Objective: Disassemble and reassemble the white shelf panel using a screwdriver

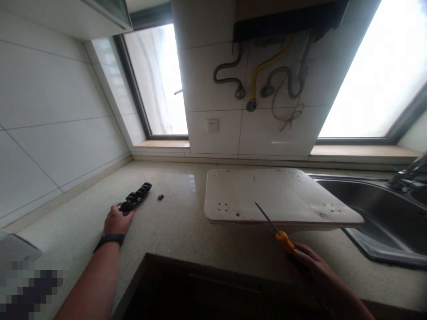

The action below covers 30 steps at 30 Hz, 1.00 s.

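Observation:
My left hand (118,220), with a dark band on the wrist, is closed around the near end of a row of black, rounded parts (138,194) on the counter. Their exact kind is unclear. Just right of them lies a small heap of dark screws (160,197). My right hand (305,258) grips a screwdriver (283,240) by its yellow handle, the metal shaft pointing up and left. Its tip appears over a white board (267,191) with rounded corners and groups of small holes near the corners. Whether the tip touches the board cannot be told.
A steel sink (383,213) with a tap (408,173) borders the board on the right. In front, the speckled counter (180,235) has a dark cut-out (187,289). Hoses (255,78) hang on the tiled wall above a socket (212,126). A pale box (20,249) stands at left.

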Tool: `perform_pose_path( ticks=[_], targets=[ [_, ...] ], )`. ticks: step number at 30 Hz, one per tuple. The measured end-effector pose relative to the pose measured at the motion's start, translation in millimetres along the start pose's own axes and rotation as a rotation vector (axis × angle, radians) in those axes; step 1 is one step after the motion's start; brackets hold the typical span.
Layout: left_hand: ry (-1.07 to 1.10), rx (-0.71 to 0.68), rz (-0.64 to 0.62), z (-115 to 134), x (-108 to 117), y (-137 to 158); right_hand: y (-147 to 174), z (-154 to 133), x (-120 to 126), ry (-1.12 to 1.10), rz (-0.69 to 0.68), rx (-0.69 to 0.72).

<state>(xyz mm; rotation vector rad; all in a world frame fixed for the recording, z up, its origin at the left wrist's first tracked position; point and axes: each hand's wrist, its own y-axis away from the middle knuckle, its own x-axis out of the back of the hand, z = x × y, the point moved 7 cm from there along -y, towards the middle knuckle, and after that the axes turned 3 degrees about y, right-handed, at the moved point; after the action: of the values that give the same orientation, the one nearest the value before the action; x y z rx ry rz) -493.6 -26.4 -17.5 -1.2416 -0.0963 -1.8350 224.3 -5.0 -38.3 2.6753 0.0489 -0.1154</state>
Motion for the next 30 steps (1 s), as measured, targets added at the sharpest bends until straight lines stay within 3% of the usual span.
perform_pose_path(
  ticks=[6, 9, 12, 16, 21, 23, 30],
  targets=[
    [-0.084, -0.141, 0.29, 26, 21, 25, 1, 1, -1, 0.012, -0.013, 0.062],
    [-0.018, -0.274, 0.315, 57, 24, 46, 2, 1, -1, 0.015, -0.02, 0.076],
    [0.104, -0.461, 0.214, 97, 18, 69, 3, 2, -1, 0.024, -0.037, 0.089],
    [0.201, -0.669, -0.058, 142, -3, 97, 4, 5, 0, -0.006, -0.054, 0.1],
    [0.209, -0.793, -0.413, 163, -40, 123, 6, 6, 0, -0.024, -0.097, 0.098],
    [0.198, -0.823, -0.464, 165, -47, 127, 6, 6, 0, -0.025, -0.105, 0.09],
    [0.196, -0.828, -0.43, 162, -47, 124, 11, 4, -2, -0.038, -0.089, 0.109]
  ],
)
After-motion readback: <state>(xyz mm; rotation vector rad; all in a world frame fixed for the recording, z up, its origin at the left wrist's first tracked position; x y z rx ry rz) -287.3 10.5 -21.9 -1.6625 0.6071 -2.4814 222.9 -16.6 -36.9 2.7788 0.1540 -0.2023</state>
